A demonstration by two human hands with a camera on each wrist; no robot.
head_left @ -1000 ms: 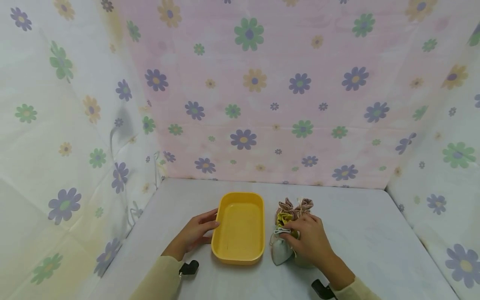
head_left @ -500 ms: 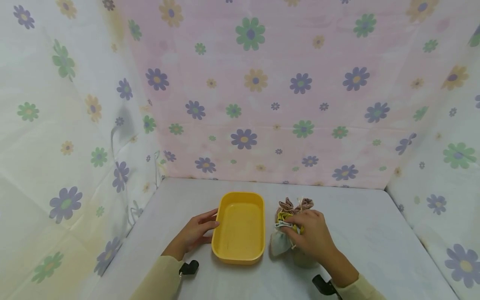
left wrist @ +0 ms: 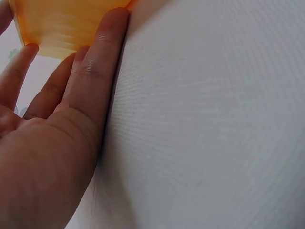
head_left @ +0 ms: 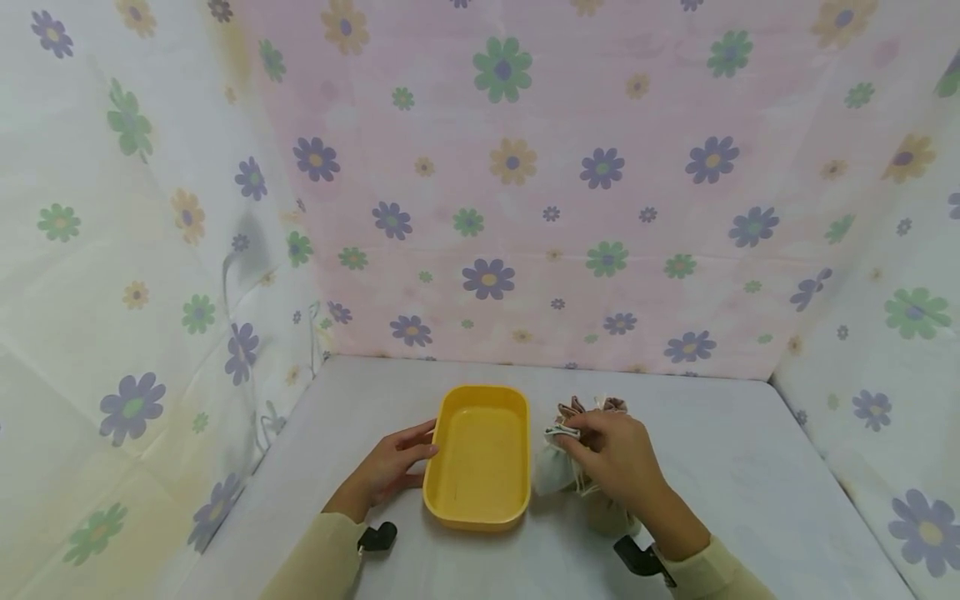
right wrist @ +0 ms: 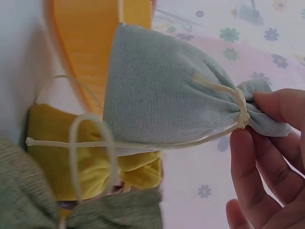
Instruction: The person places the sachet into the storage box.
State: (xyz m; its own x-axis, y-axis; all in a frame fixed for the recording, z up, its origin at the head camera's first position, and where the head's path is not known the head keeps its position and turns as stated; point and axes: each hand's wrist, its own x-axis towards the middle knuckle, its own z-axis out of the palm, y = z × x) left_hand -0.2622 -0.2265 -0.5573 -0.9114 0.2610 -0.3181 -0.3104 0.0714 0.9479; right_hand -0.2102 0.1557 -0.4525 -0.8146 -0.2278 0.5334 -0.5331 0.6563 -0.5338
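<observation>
The left hand [head_left: 390,462] rests against the left side of a yellow tray [head_left: 480,458] on the white counter [head_left: 720,467], its fingers extended, touching the wall rather than gripping it. The right hand [head_left: 618,462] pinches the gathered neck of a pale blue bag [right wrist: 162,90] between thumb and fingers. That bag hangs bottom down, just beside the tray's right side, with its cream cord [right wrist: 240,107] tied round the neck and a loose end trailing across the cloth. Near it, a yellow bag [right wrist: 93,164] and a grey-green bag [head_left: 607,515] sit close together, while two brownish-pink bags [head_left: 572,406] show behind the right hand, partly hidden. Flowered cloth [head_left: 525,233] stands behind the counter.
</observation>
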